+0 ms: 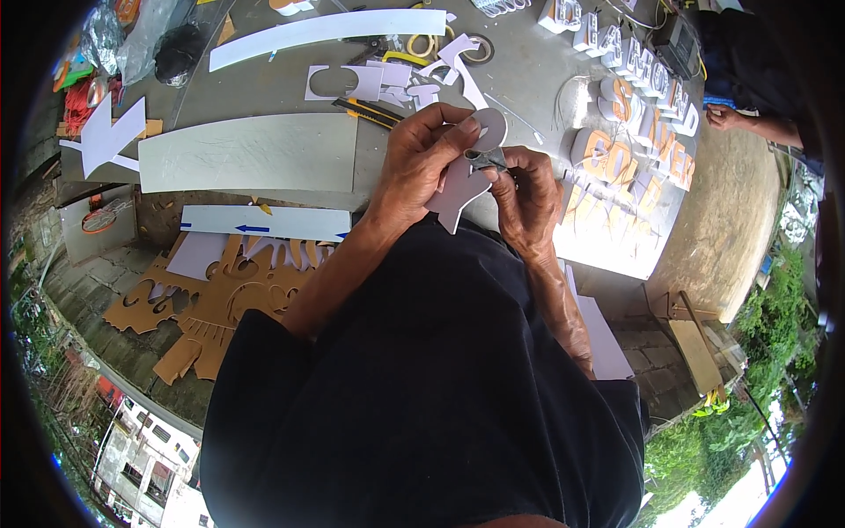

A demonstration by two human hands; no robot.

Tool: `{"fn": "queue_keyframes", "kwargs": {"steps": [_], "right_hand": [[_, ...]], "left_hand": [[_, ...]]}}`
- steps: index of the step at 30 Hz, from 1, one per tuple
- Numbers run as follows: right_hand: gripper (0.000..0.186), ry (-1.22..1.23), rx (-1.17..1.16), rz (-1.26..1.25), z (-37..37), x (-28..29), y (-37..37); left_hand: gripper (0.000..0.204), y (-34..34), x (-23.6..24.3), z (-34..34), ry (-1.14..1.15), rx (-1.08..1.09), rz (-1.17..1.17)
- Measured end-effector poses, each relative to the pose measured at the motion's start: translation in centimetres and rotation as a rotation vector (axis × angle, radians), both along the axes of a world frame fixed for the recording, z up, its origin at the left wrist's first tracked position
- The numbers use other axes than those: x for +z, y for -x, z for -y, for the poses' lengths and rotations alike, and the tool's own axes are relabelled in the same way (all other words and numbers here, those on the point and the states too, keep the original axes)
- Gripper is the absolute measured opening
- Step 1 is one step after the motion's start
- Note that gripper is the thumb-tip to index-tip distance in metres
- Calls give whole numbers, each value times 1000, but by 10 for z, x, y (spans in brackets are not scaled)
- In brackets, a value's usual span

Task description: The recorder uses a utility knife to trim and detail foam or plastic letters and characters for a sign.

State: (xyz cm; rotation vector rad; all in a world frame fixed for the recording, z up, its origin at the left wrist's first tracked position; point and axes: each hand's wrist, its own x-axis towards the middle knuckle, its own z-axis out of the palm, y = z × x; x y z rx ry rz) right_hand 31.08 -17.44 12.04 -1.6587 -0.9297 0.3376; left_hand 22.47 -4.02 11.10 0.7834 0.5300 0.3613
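Note:
In the middle of the view my left hand grips a curved, grey-faced cutout piece with thumb and fingers, its rounded top rising above the thumb. My right hand has thumb and index finger closed on a small dark grey, folded strip that touches the piece's edge near the middle; its material is too small to tell. A yellow-and-black utility knife lies on the metal table just beyond my left hand.
Long white strips, offcuts, tape rolls and a sheet lie around. Raised letters stand at right, near another person's hand. Brown cardboard templates lie lower left; a wooden board is at right.

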Motion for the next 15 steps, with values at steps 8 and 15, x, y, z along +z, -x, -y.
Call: {"fn": "queue_keyframes", "kwargs": {"steps": [8, 15], "right_hand": [[19, 100, 34, -269, 6, 7, 0], [19, 88, -31, -222, 6, 14, 1]], "left_hand": [[20, -2, 2, -4, -120, 12, 31], [21, -2, 2, -8, -151, -101, -2]]}}
